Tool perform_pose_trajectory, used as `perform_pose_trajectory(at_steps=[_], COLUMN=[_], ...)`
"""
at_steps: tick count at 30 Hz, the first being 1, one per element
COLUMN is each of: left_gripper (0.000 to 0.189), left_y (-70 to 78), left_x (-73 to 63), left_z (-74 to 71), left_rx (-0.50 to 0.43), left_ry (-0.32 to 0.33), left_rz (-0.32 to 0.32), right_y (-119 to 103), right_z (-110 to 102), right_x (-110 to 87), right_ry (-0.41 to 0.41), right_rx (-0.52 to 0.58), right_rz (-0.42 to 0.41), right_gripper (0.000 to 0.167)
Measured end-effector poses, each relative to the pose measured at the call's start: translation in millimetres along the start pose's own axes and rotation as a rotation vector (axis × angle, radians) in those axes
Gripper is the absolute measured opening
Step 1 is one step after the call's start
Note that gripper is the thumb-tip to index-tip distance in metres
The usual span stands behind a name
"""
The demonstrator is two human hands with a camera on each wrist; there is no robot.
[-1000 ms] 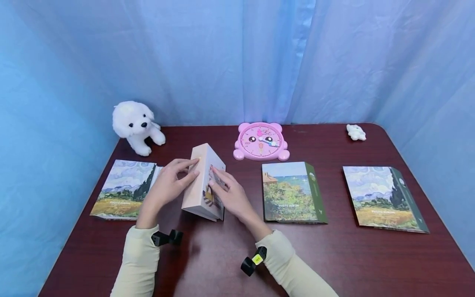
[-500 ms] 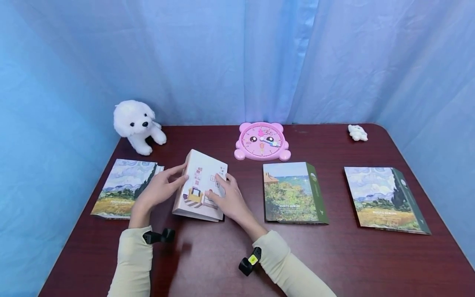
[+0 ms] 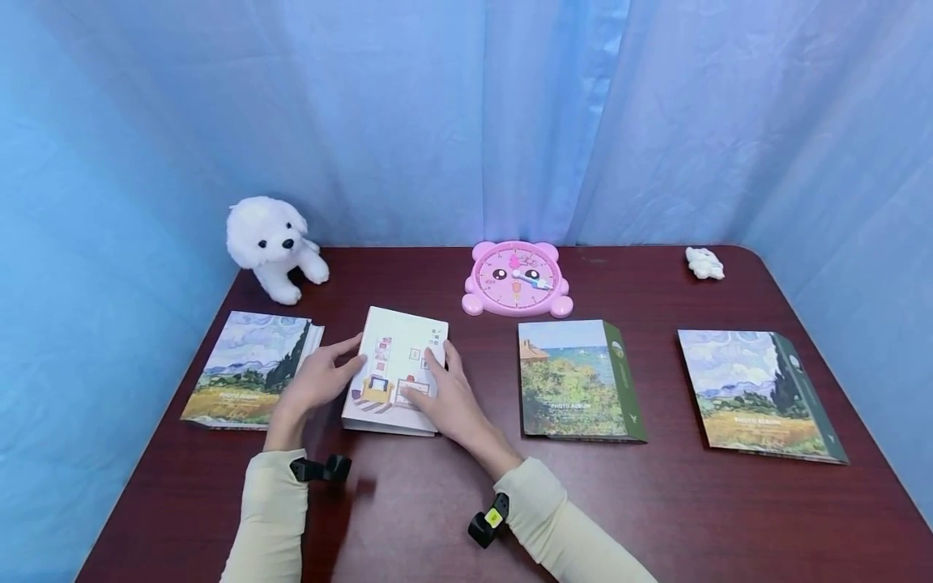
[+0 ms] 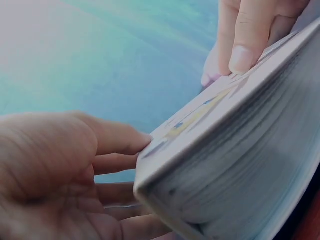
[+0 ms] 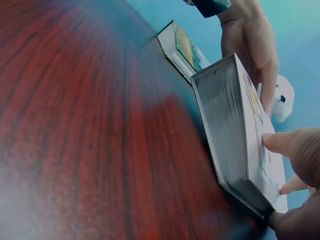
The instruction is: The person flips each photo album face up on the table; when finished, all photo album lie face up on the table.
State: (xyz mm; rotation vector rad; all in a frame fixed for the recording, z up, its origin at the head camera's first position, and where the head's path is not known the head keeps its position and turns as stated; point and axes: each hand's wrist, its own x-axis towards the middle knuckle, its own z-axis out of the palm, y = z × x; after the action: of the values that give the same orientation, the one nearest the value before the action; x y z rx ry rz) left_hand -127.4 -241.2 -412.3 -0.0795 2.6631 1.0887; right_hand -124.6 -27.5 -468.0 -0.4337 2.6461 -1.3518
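Note:
A thick white photo album (image 3: 389, 364) with a drawn room on its cover lies flat on the table, cover up. My left hand (image 3: 313, 385) holds its spine side, thumb at the cover's edge and fingers down along the spine in the left wrist view. My right hand (image 3: 452, 401) grips the opposite side; in the right wrist view its thumb and a finger press the cover while another finger sits at the lower edge. The page block (image 5: 225, 120) shows at the near end. Just left of it, a landscape-painting photo album (image 3: 244, 364) is partly overlapped by my left hand.
A green-spined photo album (image 3: 568, 380) and another landscape album (image 3: 754, 389) lie to the right on the dark red table (image 3: 415, 518). At the back are a white plush dog (image 3: 270, 243), a pink toy clock (image 3: 516, 279) and a small white plush toy (image 3: 704, 263).
The white album has come down from standing tilted on edge to lying flat, its cover turning upward. Both hands stayed on it, and my right hand lowered with it.

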Motion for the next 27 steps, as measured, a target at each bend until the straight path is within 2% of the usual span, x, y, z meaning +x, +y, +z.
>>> perform_pose_trajectory(at_steps=[11, 19, 23, 27], left_gripper=[0.051, 0.048, 0.050, 0.058], left_y=[2.1, 5.0, 6.2, 10.1], left_x=[3.8, 2.7, 2.7, 2.3], left_z=[4.8, 3.0, 2.3, 1.7], left_rx=[0.063, 0.120, 0.154, 0.159], left_ry=[0.010, 0.034, 0.028, 0.023], left_rz=[-0.060, -0.052, -0.058, -0.091], right_y=[-2, -2, -1, 0], right_z=[1, 2, 0, -3], right_x=[-4.0, -4.8, -4.9, -4.4], right_ry=[-0.016, -0.012, -0.015, -0.008], right_rx=[-0.077, -0.107, -0.099, -0.067], right_rz=[-0.030, -0.072, -0.087, -0.085], right_gripper=[0.073, 0.070, 0.069, 0.067])
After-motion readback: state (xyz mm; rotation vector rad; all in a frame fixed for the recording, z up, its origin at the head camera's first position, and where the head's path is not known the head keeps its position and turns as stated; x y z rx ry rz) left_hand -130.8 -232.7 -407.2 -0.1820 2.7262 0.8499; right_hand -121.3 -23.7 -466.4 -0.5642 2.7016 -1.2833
